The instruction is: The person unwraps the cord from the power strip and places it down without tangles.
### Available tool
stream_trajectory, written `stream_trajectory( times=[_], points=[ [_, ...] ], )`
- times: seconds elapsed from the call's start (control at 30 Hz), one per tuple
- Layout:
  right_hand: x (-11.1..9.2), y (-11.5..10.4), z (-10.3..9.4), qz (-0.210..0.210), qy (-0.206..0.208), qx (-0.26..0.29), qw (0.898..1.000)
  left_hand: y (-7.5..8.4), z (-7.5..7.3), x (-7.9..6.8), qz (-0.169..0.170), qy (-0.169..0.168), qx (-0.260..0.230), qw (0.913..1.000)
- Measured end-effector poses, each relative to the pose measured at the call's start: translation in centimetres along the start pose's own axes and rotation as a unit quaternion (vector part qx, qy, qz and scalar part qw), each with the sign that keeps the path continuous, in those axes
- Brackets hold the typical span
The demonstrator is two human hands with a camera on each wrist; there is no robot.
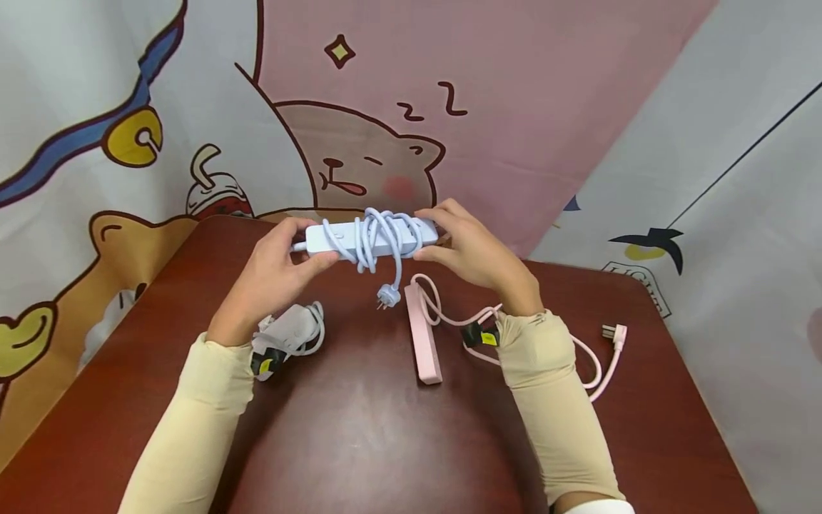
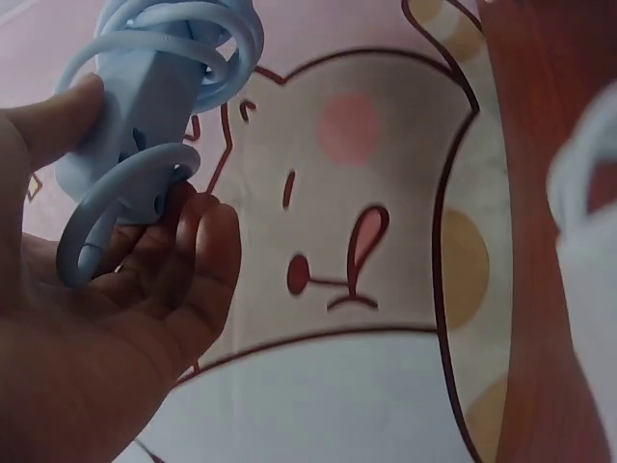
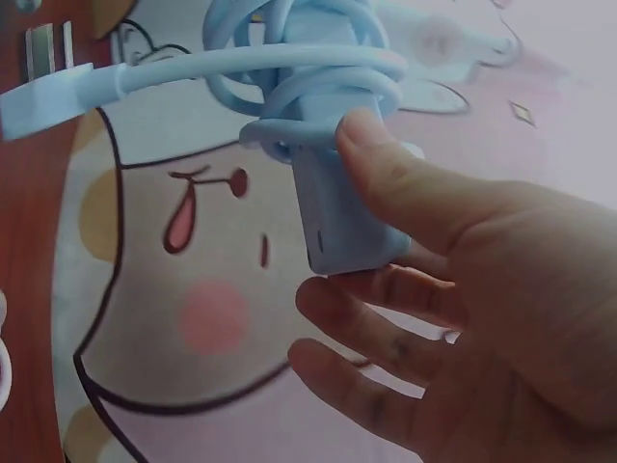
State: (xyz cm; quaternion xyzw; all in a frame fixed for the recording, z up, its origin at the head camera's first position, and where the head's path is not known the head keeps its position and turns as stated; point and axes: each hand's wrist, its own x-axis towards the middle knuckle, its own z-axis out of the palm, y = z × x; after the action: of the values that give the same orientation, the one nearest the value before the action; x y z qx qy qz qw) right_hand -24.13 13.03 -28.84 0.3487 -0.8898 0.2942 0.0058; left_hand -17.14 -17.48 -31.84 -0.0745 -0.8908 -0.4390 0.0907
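Observation:
Both hands hold a light blue power strip up above the table, one at each end. Its own cord is wound round the middle in several loops, and the plug dangles below. My left hand grips the left end, where the cord comes out; in the left wrist view the thumb presses one side of the strip and curled fingers lie under it. My right hand pinches the other end, thumb on the near face, as the right wrist view shows with the strip.
On the dark red table a white power strip with coiled cord lies behind the left wrist. A pink power strip lies at the middle, its cord running right to a pink plug. A cartoon-printed curtain hangs behind.

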Motion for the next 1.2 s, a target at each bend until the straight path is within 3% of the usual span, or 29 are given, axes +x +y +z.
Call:
stream_trajectory(
  times=[0.3,0.6,0.83,1.1,1.2],
  points=[
    [-4.4,1.5,-0.8,0.033,0.097,0.056,0.993,1.5,3.3,2.0,0.043,-0.01,-0.044,0.9981],
    [-7.6,2.2,0.1,0.081,0.186,0.069,0.977,1.6,6.5,2.6,0.133,0.032,-0.054,0.9891],
    [-8.7,1.4,0.3,0.111,0.2,0.09,0.969,1.7,7.4,2.3,0.162,0.05,-0.068,0.9832],
    [-8.8,0.8,0.4,0.093,0.195,0.078,0.973,1.4,7.5,1.7,0.161,0.078,-0.083,0.9804],
    [-8.6,0.4,0.6,0.081,0.216,0.069,0.971,1.3,7.6,1.7,0.158,0.082,-0.081,0.9807]
  ],
)
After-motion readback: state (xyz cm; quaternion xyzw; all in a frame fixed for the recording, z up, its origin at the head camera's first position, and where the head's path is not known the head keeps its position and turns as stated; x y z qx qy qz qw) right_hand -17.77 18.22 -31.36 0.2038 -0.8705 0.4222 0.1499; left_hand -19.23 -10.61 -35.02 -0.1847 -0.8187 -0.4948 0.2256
